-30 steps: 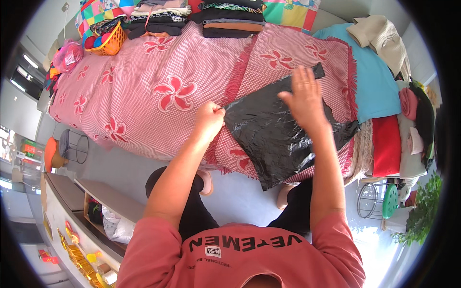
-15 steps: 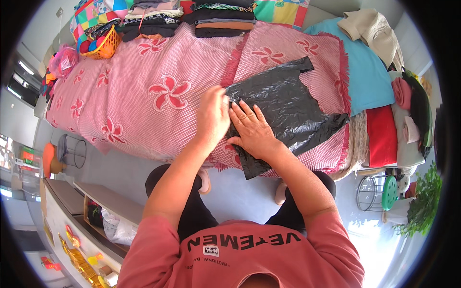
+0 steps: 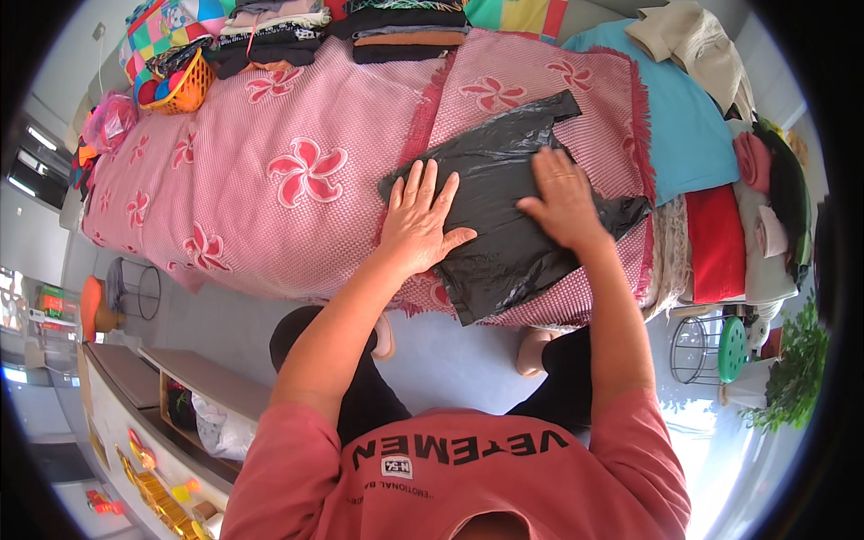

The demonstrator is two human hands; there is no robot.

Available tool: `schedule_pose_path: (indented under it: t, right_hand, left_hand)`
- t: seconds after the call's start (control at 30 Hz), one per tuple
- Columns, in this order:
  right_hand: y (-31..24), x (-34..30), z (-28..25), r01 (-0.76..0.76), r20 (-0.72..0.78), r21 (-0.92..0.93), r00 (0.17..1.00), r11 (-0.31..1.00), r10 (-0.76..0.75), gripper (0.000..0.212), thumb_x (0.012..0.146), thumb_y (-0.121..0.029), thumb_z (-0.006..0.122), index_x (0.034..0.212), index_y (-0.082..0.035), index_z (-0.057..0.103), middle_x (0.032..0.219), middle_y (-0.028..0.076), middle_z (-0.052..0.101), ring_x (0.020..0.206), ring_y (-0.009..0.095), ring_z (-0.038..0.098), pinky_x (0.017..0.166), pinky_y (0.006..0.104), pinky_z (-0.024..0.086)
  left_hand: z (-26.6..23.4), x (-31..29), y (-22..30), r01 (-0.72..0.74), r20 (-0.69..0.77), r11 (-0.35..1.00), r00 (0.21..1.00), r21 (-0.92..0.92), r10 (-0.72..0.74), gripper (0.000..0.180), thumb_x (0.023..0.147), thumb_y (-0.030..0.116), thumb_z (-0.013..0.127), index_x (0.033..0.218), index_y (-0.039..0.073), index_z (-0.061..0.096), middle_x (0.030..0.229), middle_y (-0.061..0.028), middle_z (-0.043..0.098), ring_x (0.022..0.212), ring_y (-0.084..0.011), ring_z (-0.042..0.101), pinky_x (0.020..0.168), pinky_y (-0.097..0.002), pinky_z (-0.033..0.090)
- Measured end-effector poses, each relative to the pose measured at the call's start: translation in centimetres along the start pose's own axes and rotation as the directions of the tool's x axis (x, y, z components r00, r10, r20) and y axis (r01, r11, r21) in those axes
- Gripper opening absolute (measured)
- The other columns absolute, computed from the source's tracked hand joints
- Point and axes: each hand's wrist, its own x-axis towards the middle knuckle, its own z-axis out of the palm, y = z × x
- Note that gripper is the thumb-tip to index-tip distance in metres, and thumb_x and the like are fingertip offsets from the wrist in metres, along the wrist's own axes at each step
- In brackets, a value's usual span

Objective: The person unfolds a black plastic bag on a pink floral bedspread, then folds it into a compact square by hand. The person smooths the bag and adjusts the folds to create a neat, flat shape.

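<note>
A black plastic bag lies spread and creased on a pink sofa cover with red flower shapes. Flat on the bag's left edge rests my left hand, fingers spread and thumb stretched out. My right hand lies over the bag's right part, palm down, its fingers extended and slightly smeared by motion. Neither hand grips anything. Two handle-like strips of the bag reach out at the far right and right, and a corner hangs at the cover's near edge.
Folded clothes are stacked at the back, beside an orange basket of balls. A blue cushion and a red cloth lie at the right. A green-topped stool and a plant stand lower right; an open drawer is lower left.
My hands have parted: the right slid across the bag to the right, while the left came down flat on its left edge. The bag's left part now spreads further left and looks smoother.
</note>
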Motion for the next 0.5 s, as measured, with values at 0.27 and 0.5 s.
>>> schedule_pose_path:
  t: [0.27,0.5]
  right_hand:
    - [7.0,-3.7,-2.8,-0.306,-0.141,-0.060,0.945,0.950,0.296,0.073,0.098,-0.041,0.056,0.152,0.002,0.030,0.159,0.021,0.029,0.149,0.038,0.022,0.118,0.0557,0.020]
    - [-8.4,-6.0,-5.2,0.146,-0.056,0.194,0.989,0.970,-0.137,0.066,0.092,-0.023,0.064,0.147,0.003,0.039,0.157,0.020,0.031,0.149,0.036,0.024,0.120,0.0508,0.020]
  left_hand:
    - [-1.3,-0.6,1.8,-0.067,-0.123,0.998,0.990,-0.019,0.064,0.083,0.091,0.051,0.061,0.149,-0.002,0.036,0.158,-0.0267,0.023,0.149,-0.0412,0.018,0.118,-0.0597,0.016]
    - [-2.8,-3.1,8.5,-0.322,-0.127,0.919,0.945,-0.226,0.300,0.046,0.089,0.011,0.061,0.129,-0.011,0.054,0.148,-0.0282,0.040,0.143,-0.0400,0.032,0.114,-0.0577,0.026]
